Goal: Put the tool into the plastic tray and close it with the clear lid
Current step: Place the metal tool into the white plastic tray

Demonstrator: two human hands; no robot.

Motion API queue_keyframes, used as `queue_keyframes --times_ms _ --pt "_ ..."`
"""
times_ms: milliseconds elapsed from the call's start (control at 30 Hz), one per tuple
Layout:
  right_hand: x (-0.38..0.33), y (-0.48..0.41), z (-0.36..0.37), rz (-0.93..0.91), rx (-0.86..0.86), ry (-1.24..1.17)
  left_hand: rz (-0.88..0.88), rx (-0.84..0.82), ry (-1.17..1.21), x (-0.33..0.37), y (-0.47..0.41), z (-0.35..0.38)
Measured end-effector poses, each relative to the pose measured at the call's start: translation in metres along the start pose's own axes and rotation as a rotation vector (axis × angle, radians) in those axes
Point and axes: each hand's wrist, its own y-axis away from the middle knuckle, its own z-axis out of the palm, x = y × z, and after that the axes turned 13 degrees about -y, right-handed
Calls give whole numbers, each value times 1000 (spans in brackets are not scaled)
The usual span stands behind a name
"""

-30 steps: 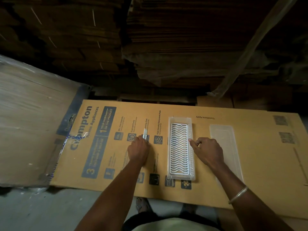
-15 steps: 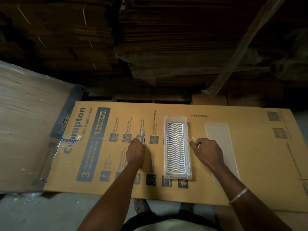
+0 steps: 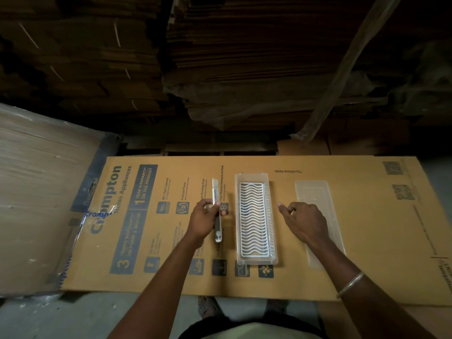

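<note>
A long, slim metal tool [image 3: 216, 196] with a dark handle is gripped by my left hand [image 3: 204, 220], lifted slightly over the cardboard just left of the tray. The clear plastic tray [image 3: 273, 216] lies lengthwise in the middle of the cardboard, with a white wavy grid insert [image 3: 253, 220] inside it. My right hand [image 3: 304, 222] hovers to the right of the tray with fingers loosely curled, holding nothing. The clear lid [image 3: 315, 194] lies flat on the cardboard further right, partly hidden under my right hand and forearm.
Everything rests on a flattened printed cardboard carton [image 3: 367, 228] on the floor. A plastic-wrapped bundle of board [image 3: 41, 192] lies to the left. Tall stacks of flattened cartons [image 3: 220, 57] rise behind. My feet and grey floor [image 3: 49, 319] are at the near edge.
My left hand has lifted the tool and turned so its full length shows beside the tray. My right hand has drawn slightly away from the tray's right edge.
</note>
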Motion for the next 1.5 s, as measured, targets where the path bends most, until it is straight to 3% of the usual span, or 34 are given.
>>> queue_keyframes --times_ms 267,1033,1300,1500 --pt "-10 -7 2 -30 -7 -10 76 -153 114 45 20 16" --pt "-3 -4 4 -75 20 -19 90 -247 186 53 19 42" --pt "9 4 4 -57 19 -16 1 -86 -112 52 19 83" --pt "27 13 1 -8 24 -6 52 36 -557 61 8 109"
